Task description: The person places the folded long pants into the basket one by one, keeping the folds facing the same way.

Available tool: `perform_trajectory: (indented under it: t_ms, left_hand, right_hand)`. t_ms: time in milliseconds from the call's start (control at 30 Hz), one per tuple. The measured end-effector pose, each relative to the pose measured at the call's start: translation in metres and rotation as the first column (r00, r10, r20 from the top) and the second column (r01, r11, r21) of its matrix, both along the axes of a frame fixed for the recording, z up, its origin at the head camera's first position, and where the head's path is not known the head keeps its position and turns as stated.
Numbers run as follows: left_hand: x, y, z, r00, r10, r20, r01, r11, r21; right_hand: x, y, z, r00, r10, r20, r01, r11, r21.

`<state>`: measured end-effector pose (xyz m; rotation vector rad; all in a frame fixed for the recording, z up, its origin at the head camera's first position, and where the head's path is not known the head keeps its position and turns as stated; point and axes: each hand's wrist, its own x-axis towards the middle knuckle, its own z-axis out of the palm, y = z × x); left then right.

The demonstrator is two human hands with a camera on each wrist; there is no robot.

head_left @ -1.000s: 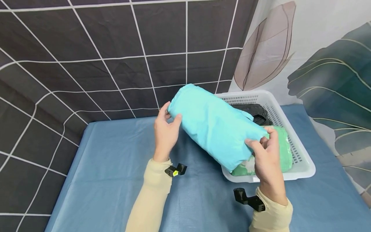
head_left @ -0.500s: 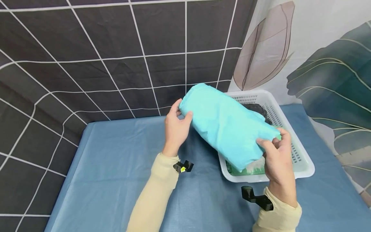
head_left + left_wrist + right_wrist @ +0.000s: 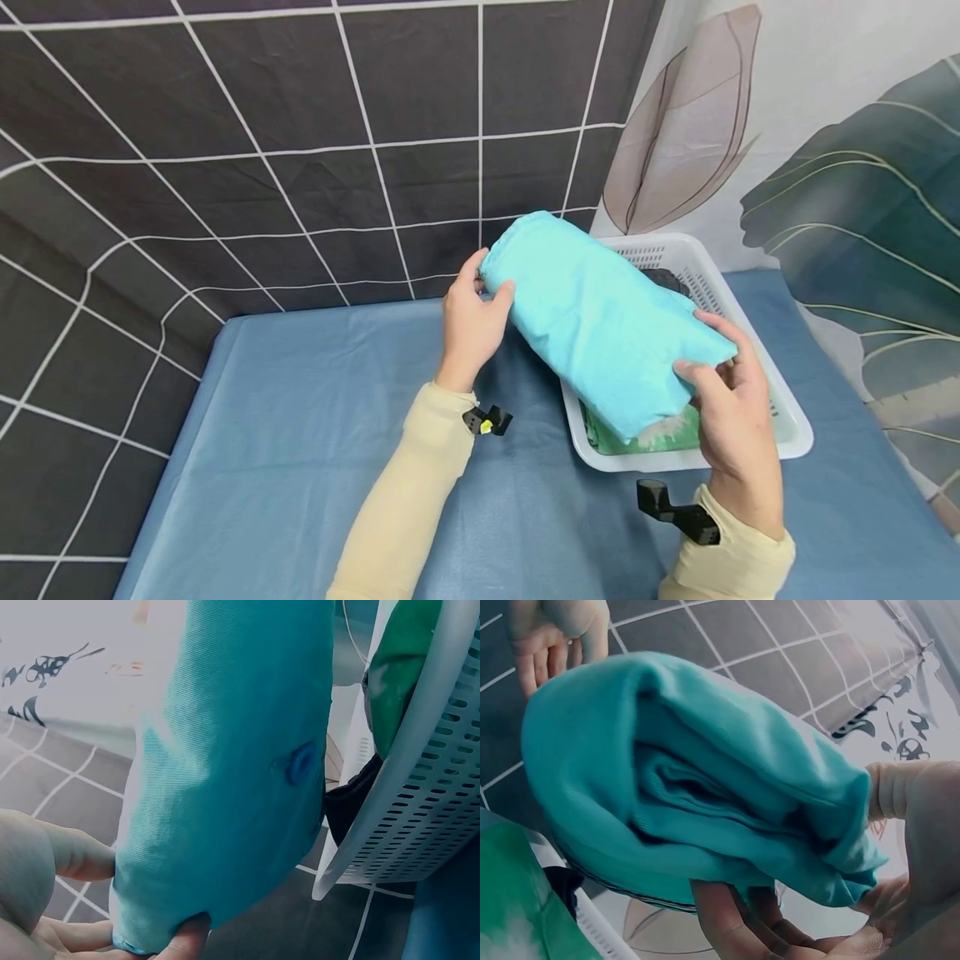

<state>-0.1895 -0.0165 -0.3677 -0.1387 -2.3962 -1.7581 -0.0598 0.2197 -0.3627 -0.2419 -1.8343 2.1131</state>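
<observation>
A rolled-up turquoise garment (image 3: 600,333) is held slantwise above a white plastic basket (image 3: 797,437). My left hand (image 3: 472,329) pinches its far left end between thumb and fingers. At the near right end, my right hand (image 3: 738,417) grips the cloth, thumb on top and fingers beneath. Loose layers show at that open end of the roll (image 3: 697,787) in the right wrist view. A round blue spot (image 3: 301,763) marks its side in the left wrist view. Under the garment, a green folded item (image 3: 671,433) and a black one (image 3: 666,280) lie in the basket, partly hidden.
The basket stands on a table with a blue cover (image 3: 315,417), at its right back. Behind rises a dark wall cloth with a white grid (image 3: 420,92). A white leaf-patterned cloth (image 3: 847,200) hangs at the right.
Both hands have shifted right with the turquoise garment, which now covers more of the basket and the black item. The basket has stayed in place.
</observation>
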Motion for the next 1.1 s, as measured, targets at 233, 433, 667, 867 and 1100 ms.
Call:
perform_trajectory:
  t_ms: [233,433,667,867,1100]
  left_hand:
    - [-0.006,0.007,-0.002,1.000,-0.010,-0.005,0.010,1.000,-0.025]
    - [-0.012,0.016,-0.002,0.999,-0.037,-0.013,0.036,0.999,-0.034]
    - [-0.016,0.025,0.000,0.999,-0.045,-0.014,0.045,0.999,-0.021]
    - [-0.022,0.034,-0.001,0.996,-0.092,-0.005,0.092,0.996,-0.014]
    - [-0.030,0.044,-0.003,0.984,-0.180,-0.004,0.180,0.983,-0.027]
  right_hand:
    - [0.003,0.010,-0.004,1.000,0.025,-0.004,-0.025,1.000,0.017]
    - [0.005,0.018,-0.008,0.997,0.072,-0.031,-0.071,0.997,0.013]
    - [0.010,0.022,-0.007,0.995,0.103,-0.011,-0.102,0.993,0.059]
    - [0.014,0.029,-0.007,0.991,0.078,0.104,-0.090,0.989,0.118]
    - [0.016,0.036,-0.004,0.973,0.029,0.230,-0.089,0.963,0.254]
